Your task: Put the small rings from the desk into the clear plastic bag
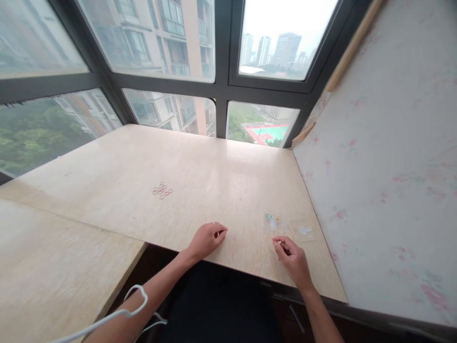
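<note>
My left hand [208,239] rests near the front edge of the pale sill, its thumb and forefinger pinched together. To the right, my right hand [293,259] is also closed in a pinch. Whatever either hand holds is too small to make out. Just beyond the right hand lies a small clear plastic box [274,223] with green and yellow bits in it. Beside it is a clear flat piece [303,230] that looks like a lid, with a white patch on it. Farther off to the left, several thin rings [162,190] lie in a loose cluster.
The stone-like sill [200,166] runs back to dark window frames [222,62]. A floral-papered wall [378,166] bounds it on the right. A white cable [103,324] crosses my left forearm. Below the front edge, a drawer handle [296,318] shows.
</note>
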Demonstrator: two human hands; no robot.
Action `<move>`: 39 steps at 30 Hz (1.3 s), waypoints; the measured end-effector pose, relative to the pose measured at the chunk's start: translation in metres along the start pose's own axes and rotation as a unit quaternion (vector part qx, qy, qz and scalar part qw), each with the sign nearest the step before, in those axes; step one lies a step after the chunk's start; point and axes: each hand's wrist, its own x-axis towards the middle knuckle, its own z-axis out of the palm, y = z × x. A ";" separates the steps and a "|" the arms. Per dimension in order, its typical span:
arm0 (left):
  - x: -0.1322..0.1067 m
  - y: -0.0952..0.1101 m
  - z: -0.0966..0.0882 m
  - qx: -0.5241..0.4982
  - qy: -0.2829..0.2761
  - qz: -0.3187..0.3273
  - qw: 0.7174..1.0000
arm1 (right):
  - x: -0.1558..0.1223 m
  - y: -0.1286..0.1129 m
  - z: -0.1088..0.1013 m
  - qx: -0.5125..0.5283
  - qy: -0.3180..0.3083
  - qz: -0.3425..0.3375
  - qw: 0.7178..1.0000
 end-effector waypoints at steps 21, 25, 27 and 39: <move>-0.066 -0.038 -0.046 -0.144 0.033 -0.043 0.988 | 0.102 -0.171 0.177 0.089 -0.197 -0.157 0.964; -0.070 -0.038 -0.045 -0.138 0.027 -0.033 0.990 | 0.127 -0.197 0.240 0.023 -0.260 -0.179 0.949; -0.071 -0.040 -0.045 -0.145 0.022 -0.032 0.989 | 0.136 -0.206 0.270 -0.013 -0.289 -0.195 0.937; -0.071 -0.043 -0.045 -0.139 0.000 -0.042 0.989 | 0.165 -0.229 0.360 -0.302 -0.324 -0.335 0.832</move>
